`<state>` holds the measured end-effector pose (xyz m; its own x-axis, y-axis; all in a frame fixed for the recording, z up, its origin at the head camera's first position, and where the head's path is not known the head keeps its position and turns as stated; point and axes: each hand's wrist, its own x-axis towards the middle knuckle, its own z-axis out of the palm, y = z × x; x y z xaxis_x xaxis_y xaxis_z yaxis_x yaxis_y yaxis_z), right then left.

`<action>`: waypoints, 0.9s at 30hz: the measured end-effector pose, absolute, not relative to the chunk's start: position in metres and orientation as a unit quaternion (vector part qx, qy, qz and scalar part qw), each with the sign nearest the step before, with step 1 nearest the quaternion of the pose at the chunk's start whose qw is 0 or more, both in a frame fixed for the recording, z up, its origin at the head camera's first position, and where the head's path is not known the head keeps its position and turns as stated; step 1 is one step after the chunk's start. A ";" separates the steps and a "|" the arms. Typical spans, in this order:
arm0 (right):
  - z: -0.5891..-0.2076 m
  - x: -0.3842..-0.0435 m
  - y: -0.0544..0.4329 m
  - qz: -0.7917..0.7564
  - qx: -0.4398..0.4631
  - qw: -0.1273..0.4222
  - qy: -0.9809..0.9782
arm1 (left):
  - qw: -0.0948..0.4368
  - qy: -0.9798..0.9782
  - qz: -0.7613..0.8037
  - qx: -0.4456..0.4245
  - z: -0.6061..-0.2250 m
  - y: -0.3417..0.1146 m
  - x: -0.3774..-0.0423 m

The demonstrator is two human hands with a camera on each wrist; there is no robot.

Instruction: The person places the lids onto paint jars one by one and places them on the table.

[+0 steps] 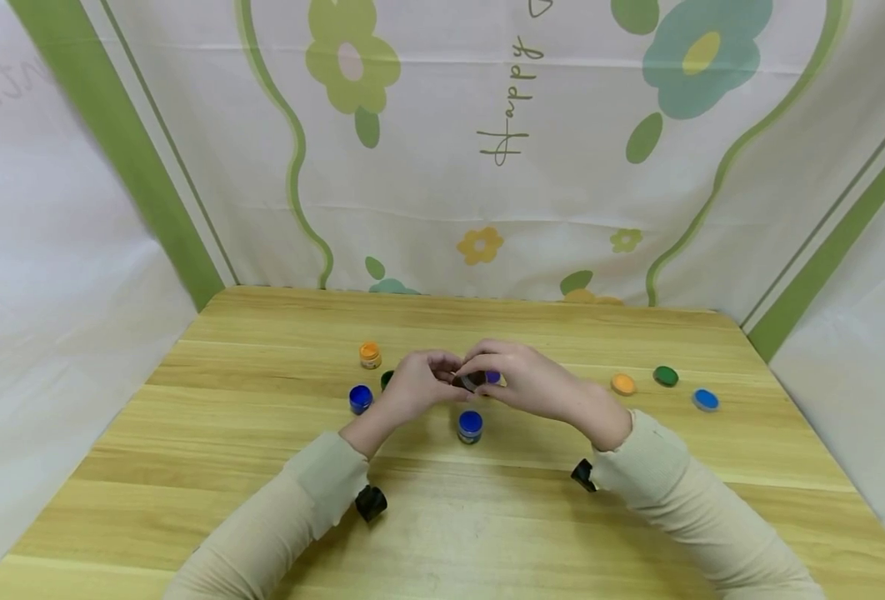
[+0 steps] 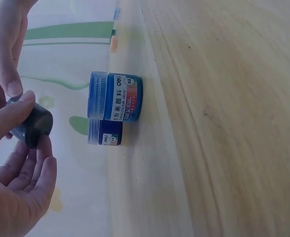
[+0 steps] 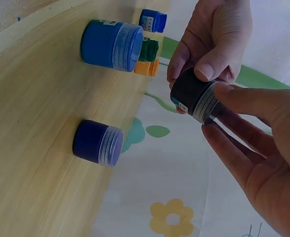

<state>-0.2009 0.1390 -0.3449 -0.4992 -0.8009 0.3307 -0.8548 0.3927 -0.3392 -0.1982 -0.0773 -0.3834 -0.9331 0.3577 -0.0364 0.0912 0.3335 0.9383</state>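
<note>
The left hand (image 1: 416, 385) held the black jar (image 3: 188, 92), tilted above the table (image 1: 457, 533); the right hand (image 1: 527, 378) pinched its lid (image 3: 206, 104). A jerky twist at that tilt could have spilled the contents or knocked the blue jar (image 1: 470, 427) at six o'clock. Loose lids (image 1: 666, 377) crowded three o'clock; five offered room, the table's far edge lay at twelve.

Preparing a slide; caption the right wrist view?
Left hand holds a black paint jar; right hand grips its clear lid.

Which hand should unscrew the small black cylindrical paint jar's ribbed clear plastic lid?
Probably the right hand: it already pinches the lid, while the left hand grips the jar.
</note>
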 end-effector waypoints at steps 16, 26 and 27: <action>-0.346 -0.200 0.139 0.249 0.467 0.045 -0.848 | 0.113 0.811 0.559 0.132 -0.383 -0.077 -0.196; -0.344 -0.198 0.140 0.247 0.422 0.019 -0.872 | 0.113 0.804 0.570 0.128 -0.385 -0.077 -0.197; -0.344 -0.198 0.140 0.247 0.424 0.019 -0.871 | 0.112 0.803 0.571 0.127 -0.385 -0.077 -0.196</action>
<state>-0.1980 0.1401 -0.3436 -0.6389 -0.7297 0.2434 -0.7487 0.5173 -0.4146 -0.1965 -0.0769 -0.3847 -0.9428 0.3316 -0.0352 0.0756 0.3152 0.9460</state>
